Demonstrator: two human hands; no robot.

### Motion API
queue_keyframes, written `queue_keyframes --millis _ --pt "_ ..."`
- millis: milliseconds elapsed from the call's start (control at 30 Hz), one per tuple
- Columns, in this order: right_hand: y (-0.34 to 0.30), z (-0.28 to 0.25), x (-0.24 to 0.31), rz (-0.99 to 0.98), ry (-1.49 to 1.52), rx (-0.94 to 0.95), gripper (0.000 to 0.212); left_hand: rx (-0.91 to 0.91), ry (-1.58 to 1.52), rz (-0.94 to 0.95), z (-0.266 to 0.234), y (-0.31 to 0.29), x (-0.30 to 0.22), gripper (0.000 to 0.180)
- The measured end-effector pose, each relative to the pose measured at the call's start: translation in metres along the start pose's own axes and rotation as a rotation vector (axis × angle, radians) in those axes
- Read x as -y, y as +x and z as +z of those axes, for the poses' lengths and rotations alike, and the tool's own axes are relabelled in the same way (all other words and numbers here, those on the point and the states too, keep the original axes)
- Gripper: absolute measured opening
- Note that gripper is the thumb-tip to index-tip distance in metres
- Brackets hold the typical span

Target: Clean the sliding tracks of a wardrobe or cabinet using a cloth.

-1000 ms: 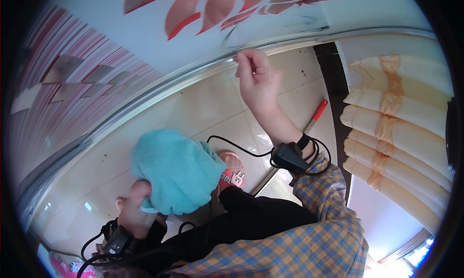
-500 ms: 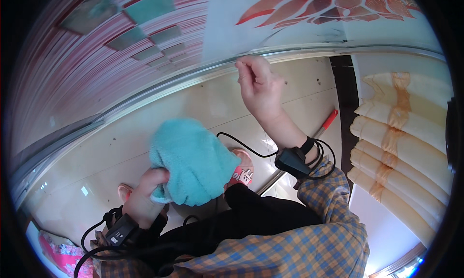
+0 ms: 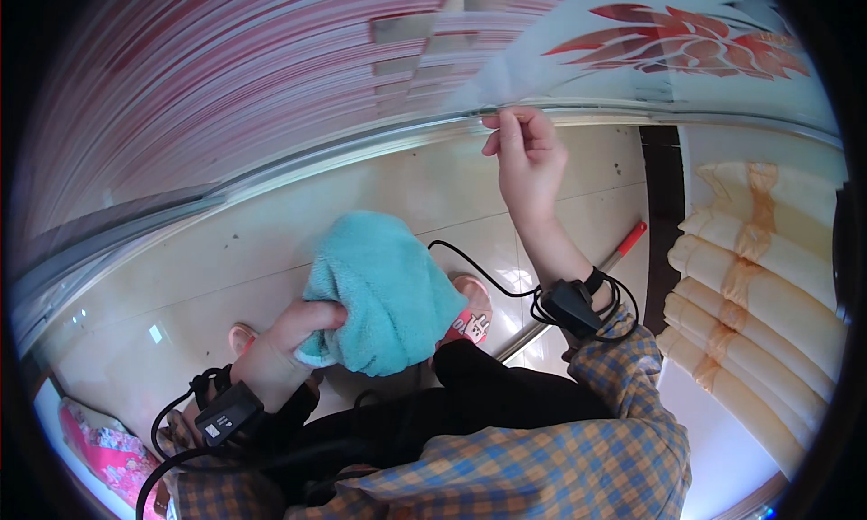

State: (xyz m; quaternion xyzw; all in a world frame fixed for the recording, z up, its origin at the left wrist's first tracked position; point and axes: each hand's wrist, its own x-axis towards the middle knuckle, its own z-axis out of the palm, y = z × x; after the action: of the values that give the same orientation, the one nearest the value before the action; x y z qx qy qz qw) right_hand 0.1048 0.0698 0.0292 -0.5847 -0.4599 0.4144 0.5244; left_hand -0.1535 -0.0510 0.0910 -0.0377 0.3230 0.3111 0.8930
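A turquoise plush cloth (image 3: 388, 294) hangs bunched up in front of my body. My left hand (image 3: 293, 335) is closed on its lower left edge, with the thumb over the fabric. My right hand (image 3: 531, 163) is raised, its fingers curled and their tips at the metal rail (image 3: 433, 121) along the patterned glass panel (image 3: 271, 68). Whether those fingertips touch the rail, or pinch something small, I cannot make out. Pink and red stripes cover the panel on the left; a red flower (image 3: 677, 46) decorates its right part.
Below is a tiled floor (image 3: 244, 258), where my slippers (image 3: 474, 308) show. A red-handled pole (image 3: 632, 240) slants at the right. Past a dark strip (image 3: 664, 177) hangs cream gathered fabric (image 3: 754, 285). A black cable (image 3: 479, 258) runs to my right wrist. Pink floral fabric (image 3: 108, 448) lies lower left.
The view has shifted, with the flower pattern now further right. My right hand has stayed curled by the rail; my left hand still grips the turquoise cloth.
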Motion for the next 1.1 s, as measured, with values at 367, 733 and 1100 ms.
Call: queue_keyframes --millis 367,733,1100 --pt "-0.014 0.046 0.024 -0.512 -0.501 0.334 0.009 -0.096 0.330 -0.207 -0.026 -0.091 -0.070 0.079" --pt "-0.021 0.055 0.024 0.148 -0.031 0.277 0.014 -0.184 0.346 0.033 -0.089 -0.142 -0.096 0.077" --pt "-0.032 0.077 0.030 0.426 0.188 -0.090 0.014 -0.220 0.396 0.004 -0.120 -0.135 -0.096 0.080"
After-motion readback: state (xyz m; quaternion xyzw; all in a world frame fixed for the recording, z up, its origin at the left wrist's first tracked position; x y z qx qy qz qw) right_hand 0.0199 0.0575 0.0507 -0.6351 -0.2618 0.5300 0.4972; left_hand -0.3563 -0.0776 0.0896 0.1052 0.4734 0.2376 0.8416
